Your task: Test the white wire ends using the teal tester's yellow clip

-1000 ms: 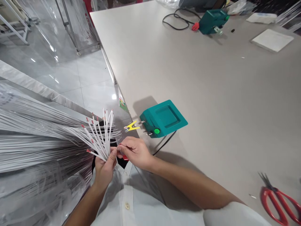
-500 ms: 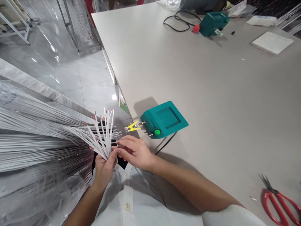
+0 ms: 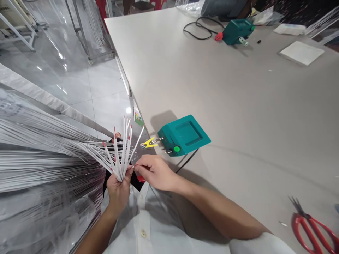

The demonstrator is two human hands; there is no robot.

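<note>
A fan of white wires (image 3: 122, 155) with red tips is gripped near its base by my left hand (image 3: 118, 190). Just right of that, my right hand (image 3: 157, 173) has thumb and forefinger pinched on a short wire end at my left fingertips. One wire leans out to the right, apart from the rest. Close above my right hand, a yellow clip (image 3: 149, 142) projects from a teal device (image 3: 205, 135) with a green button. The device sits at the table's left edge. Long white wires (image 3: 53, 130) run in from the left.
Red-handled scissors (image 3: 304, 218) lie at the table's lower right. Toward the back stand another teal device (image 3: 237, 32) with a black cord (image 3: 197, 35), and a white flat block (image 3: 302, 53). A wheeled metal rack (image 3: 82, 38) stands on the floor beyond the table's corner.
The held wires have shifted and stand more upright, with one now slanting right. My right fingers have closed together on a wire end. The view has tilted slightly.
</note>
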